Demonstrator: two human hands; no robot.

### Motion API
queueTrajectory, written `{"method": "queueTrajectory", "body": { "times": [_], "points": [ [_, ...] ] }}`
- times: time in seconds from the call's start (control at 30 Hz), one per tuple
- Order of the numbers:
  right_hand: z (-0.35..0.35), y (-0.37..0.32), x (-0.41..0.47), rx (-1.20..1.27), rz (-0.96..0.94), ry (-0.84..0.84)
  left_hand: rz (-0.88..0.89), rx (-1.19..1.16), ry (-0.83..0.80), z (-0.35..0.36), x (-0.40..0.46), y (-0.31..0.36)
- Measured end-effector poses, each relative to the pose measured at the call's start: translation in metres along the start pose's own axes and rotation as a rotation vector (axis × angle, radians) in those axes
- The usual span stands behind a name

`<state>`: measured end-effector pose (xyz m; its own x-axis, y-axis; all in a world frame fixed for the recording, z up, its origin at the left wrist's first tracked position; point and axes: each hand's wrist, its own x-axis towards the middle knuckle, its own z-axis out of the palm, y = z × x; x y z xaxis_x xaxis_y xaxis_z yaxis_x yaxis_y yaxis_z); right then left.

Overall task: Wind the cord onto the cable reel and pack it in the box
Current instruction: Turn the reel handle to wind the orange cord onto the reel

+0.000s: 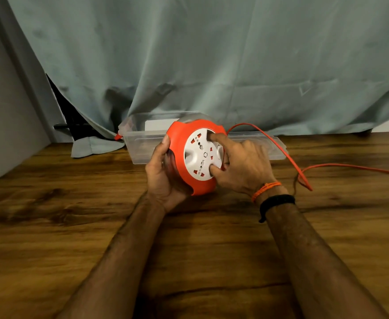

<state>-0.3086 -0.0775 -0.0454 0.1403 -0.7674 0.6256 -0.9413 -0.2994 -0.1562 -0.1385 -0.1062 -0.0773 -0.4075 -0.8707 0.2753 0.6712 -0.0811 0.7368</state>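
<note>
An orange cable reel with a round white socket face is held upright just above the wooden table. My left hand grips its clear back and left rim. My right hand has a finger and the thumb curled into recesses of the white face. The orange cord leaves the reel's top right, runs down over the table and trails off to the right edge. A clear plastic box stands open behind the reel.
A grey-green curtain hangs behind the box and touches the table. The box's clear lid lies behind my right hand. A grey wall borders the table on the left.
</note>
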Motion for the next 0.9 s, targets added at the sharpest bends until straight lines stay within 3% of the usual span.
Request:
{"method": "queueTrajectory", "body": {
  "times": [0.2,0.37,0.67,0.9],
  "points": [
    [0.009,-0.016,-0.004,-0.042,0.190,0.034,0.008,-0.045,0.042,0.006,-0.002,0.000],
    [0.010,-0.027,-0.002,0.080,0.322,0.000,0.019,-0.034,0.056,0.007,0.000,0.000],
    [-0.004,-0.023,0.001,0.162,0.257,0.087,0.018,-0.054,0.049,0.006,-0.003,0.003],
    [-0.016,-0.009,0.000,0.134,-0.009,-0.012,-0.003,-0.065,-0.012,0.008,-0.002,0.001]
  ]
}}
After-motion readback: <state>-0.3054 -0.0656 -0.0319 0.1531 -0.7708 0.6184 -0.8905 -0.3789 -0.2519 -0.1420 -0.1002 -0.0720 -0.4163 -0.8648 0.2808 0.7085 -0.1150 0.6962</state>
